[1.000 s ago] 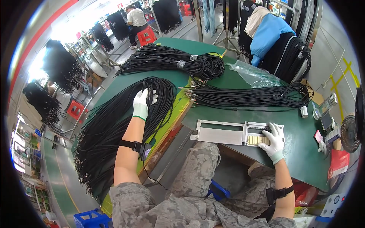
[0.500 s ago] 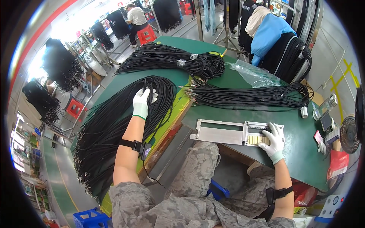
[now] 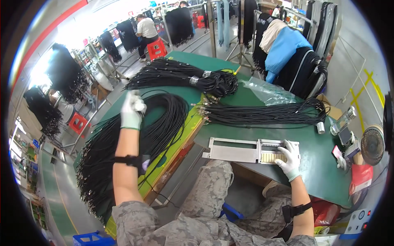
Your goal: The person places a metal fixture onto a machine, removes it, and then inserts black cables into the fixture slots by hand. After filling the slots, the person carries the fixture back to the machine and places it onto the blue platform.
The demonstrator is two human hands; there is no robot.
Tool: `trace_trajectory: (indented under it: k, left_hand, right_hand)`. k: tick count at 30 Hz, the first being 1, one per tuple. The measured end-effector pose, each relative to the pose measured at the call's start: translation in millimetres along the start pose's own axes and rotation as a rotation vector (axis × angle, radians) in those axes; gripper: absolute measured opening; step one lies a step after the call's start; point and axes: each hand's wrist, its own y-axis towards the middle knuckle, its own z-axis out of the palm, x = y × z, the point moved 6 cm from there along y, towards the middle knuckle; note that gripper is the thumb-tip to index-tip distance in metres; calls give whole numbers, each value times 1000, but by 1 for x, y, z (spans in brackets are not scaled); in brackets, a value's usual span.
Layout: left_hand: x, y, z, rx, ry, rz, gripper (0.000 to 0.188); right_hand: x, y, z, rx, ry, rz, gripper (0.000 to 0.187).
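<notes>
My left hand (image 3: 132, 110), in a white glove, is raised over the left part of the large pile of black cables (image 3: 111, 151). Its fingers are curled closed, and a thin black cable arcs away from them toward the pile. My right hand (image 3: 290, 160), gloved too, rests on the right end of a flat silvery metal fixture (image 3: 236, 154) at the table's near edge. Thumb and fingers are spread across that end, beside its yellowish ribbed section. The fixture lies flat, with a long slot along its far side.
Tied black cable bundles lie at the table's back (image 3: 184, 76) and right (image 3: 262, 113). Clear plastic film (image 3: 269, 91) lies behind the right one. A small fan (image 3: 372, 143) and red packet (image 3: 361, 178) stand far right. Racks of hanging cables surround the table; someone sits on a red stool (image 3: 156, 49).
My left hand has moved left and a little away from the cable pile's middle, its fingers now closed with a cable trailing. My right hand stays on the fixture. The view has shifted slightly.
</notes>
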Motion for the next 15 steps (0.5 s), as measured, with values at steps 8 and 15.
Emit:
trace_trajectory:
  k: [8, 15]
  left_hand:
    - [-53, -96, 71, 25, 827, 157, 20]
    - [43, -210, 108, 378, 1568, 345, 23]
  right_hand:
    - [83, 59, -34, -42, 992, 281, 31]
    - [297, 117, 41, 689, 1342, 102, 52]
